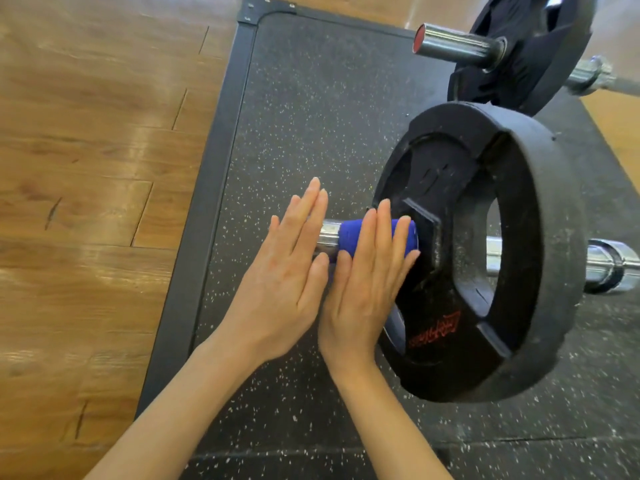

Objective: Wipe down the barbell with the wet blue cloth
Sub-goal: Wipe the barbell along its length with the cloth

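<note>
Forearms reach in from the near edge, and both hands lie flat over the end of the barbell sleeve [328, 234], which sticks out leftward from a big black weight plate [485, 251]. That plate stands on a speckled rubber mat [304, 109], with wood flooring [86, 168] off to the left and a second barbell [457, 45] with its own dark plate at the far right.

Wrapped round the sleeve, just beside the plate's hub, sits the blue cloth [349, 233]. On top of it lies the right hand [363, 282], fingers straight and together, pressing rather than gripping. Beside it, the left hand [287, 271] is also flat with straight fingers, over the bare chrome tip of the sleeve; whether it presses down or only hovers I cannot tell.

Judging from this, the step is rolling the cloth around the sleeve under the palm. To do it well, keep even downward pressure, work the cloth outward toward the bare tip, and steady the bar so the plate does not roll.
</note>
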`<state>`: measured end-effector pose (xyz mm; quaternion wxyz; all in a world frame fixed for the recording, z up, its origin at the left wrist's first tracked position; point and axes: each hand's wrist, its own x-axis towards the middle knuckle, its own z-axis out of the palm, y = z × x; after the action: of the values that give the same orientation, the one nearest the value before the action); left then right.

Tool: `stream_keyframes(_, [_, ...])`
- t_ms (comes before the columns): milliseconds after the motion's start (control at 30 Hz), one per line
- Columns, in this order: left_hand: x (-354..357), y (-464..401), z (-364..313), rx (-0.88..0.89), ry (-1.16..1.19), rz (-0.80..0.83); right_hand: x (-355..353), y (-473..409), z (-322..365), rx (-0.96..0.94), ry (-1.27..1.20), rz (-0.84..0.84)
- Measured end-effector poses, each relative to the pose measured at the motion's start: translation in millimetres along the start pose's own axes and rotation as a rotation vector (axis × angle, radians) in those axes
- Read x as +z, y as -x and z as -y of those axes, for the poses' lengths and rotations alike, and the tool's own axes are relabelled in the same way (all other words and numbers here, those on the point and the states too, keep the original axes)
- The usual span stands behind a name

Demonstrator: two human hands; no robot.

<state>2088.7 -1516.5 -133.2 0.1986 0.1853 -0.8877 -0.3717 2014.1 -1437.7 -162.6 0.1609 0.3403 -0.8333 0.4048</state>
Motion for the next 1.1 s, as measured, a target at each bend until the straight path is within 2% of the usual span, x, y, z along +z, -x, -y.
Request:
stream_keyframes(100, [1,2,6,0.045,-0.080,-0.045,6,-25,-1,0.007,0.054,-0.037])
stream_keyframes(167, [4,2,10,0.083,-0.122,-0.070,5,-9,-2,0.008,0.028,-0.017])
stream_keyframes(267, [9,-6,15,0.080,-0.086,-0.094,5,17,-15,-0.094,0.066,0.009])
stream_keyframes(333, [10,-13,17,0.070,-0.073,-0.104,8,5,-23,-0.144,0.103,0.004])
stream_keyframes(467, [11,-23,21,0.052,-0.045,-0.109,17,-12,-15,-0.074,0.057,-0.027])
stream_keyframes(633, [10,-40,24,0.035,-0.037,-0.148,21,-2,-28,-0.140,0.052,0.018])
stream_keyframes(767, [9,-52,26,0.023,-0.114,-0.188,26,-52,-6,-0.022,0.041,-0.010])
stream_keyframes(967, [6,-61,25,0.012,-0.154,-0.214,11,-43,-9,-0.040,0.078,0.122])
stream_keyframes(1100, [9,-56,23,0.008,-0.149,-0.214,1,-65,-6,-0.131,0.063,0.223])
